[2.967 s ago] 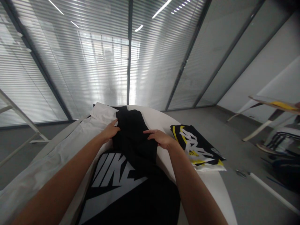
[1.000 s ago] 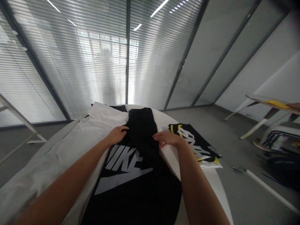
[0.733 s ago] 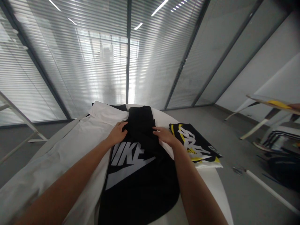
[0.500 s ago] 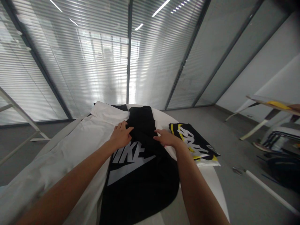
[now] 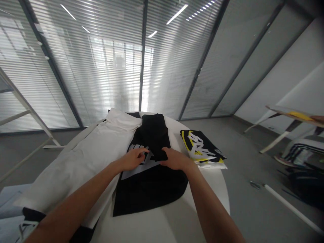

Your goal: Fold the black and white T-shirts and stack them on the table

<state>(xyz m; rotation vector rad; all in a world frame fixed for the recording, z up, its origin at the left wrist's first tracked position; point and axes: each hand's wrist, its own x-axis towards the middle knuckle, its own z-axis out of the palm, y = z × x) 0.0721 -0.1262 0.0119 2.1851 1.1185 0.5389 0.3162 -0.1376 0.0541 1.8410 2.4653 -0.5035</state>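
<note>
A black T-shirt (image 5: 152,194) with large grey lettering and a grey swoosh lies flat in front of me. Its far part is folded over toward me and covers some of the letters. My left hand (image 5: 134,159) pinches the left edge of this fold, thumb and forefinger close together. At the fold's right corner, my right hand (image 5: 175,158) grips the cloth between thumb and fingers. White garments (image 5: 83,155) lie spread out to the left, touching the black cloth. To the right is a folded black, yellow and white garment (image 5: 202,148).
Everything rests on a round white table (image 5: 141,226). A white metal frame (image 5: 27,108) stands at the left. Glass partitions with blinds (image 5: 167,67) rise behind. On the floor at the right lies a white pole (image 5: 291,207), below another table (image 5: 301,116).
Both hands have moved toward me, bringing the folded black cloth down over part of the lettering. The shirt's near hem now shows whole. My view has shifted slightly.
</note>
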